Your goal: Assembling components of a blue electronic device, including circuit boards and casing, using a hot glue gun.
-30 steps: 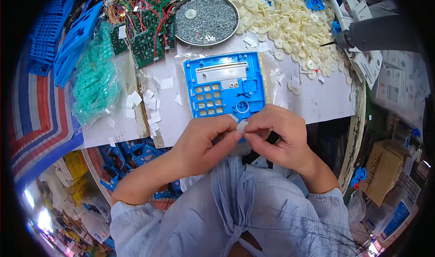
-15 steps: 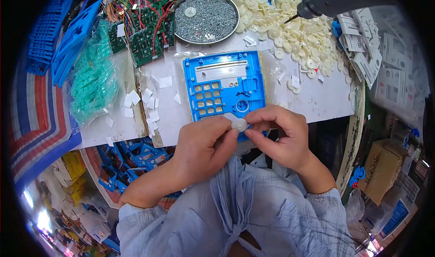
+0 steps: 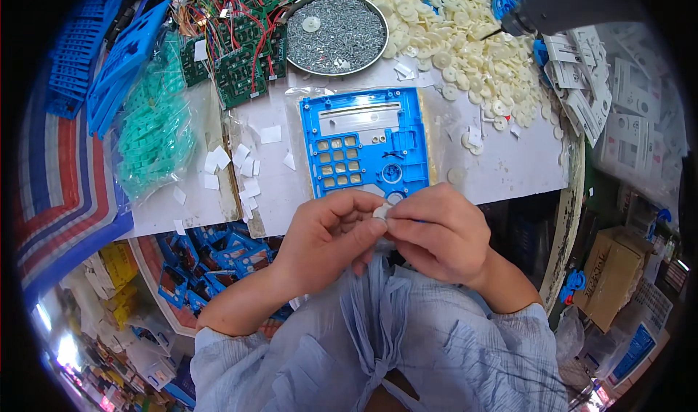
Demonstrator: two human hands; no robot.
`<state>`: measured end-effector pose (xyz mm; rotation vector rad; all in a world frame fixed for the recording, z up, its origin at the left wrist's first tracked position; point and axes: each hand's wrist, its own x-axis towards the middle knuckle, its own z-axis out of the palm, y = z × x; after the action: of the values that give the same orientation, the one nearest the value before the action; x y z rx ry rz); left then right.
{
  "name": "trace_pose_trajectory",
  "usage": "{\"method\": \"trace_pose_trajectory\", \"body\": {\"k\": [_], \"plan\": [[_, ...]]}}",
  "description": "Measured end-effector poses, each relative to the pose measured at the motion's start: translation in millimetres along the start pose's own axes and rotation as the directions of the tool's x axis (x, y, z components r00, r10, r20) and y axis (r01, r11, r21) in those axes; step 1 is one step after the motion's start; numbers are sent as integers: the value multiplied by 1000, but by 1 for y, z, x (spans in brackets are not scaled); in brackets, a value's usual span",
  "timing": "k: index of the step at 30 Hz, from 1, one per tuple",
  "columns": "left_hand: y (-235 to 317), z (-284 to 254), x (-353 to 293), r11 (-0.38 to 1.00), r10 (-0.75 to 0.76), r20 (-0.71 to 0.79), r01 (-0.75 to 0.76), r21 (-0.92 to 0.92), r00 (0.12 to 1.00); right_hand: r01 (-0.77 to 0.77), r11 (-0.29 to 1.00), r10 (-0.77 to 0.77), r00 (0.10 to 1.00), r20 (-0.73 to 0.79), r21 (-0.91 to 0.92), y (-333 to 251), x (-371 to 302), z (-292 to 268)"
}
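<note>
1. the small white piece (image 3: 380, 212) is sitting between the two hands, in front of the person's chest and just over the near edge of the blue panel (image 3: 413, 143); the left hand (image 3: 327, 230) is pinching it between thumb and forefinger, the other fingers curling loosely below; the right hand (image 3: 442, 230) is pinching in at its right edge, fingertips bunching close together.

2. the piece is looking like thin moulded plastic, so it is probably weighing very little; it is likely being stiff rather than soft, perhaps a bit slick under bare skin; its rim is seeming the best place for taking hold, with light fingertip pressure, since a hard squeeze could be bending or flicking it away.

3. the blue panel is lying on a clear plastic bag (image 3: 293, 114) on the table (image 3: 520, 154); it is appearing rigid and fairly light, its outer walls offering the firmest hold.

4. the fingers are covering much of the white piece, so its full outline and any hub are staying unclear; the right thumb is mostly hiding; the panel's near edge is disappearing behind the hands; a pale ring (image 3: 395, 198) beside the fingertips is being hard to tell as loose or as part of the panel.
</note>
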<state>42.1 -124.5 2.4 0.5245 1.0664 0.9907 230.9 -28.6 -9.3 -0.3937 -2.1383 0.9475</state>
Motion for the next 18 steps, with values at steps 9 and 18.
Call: {"method": "trace_pose_trajectory", "body": {"k": [9,18], "plan": [[-15,4,2,794,355,-50,-273,544,933,-183,974,203,966,161,-130,-1,0,-5],[2,-14,22,192,532,226,-376,906,816,-398,859,462,873,155,-321,2,14,-16]]}}
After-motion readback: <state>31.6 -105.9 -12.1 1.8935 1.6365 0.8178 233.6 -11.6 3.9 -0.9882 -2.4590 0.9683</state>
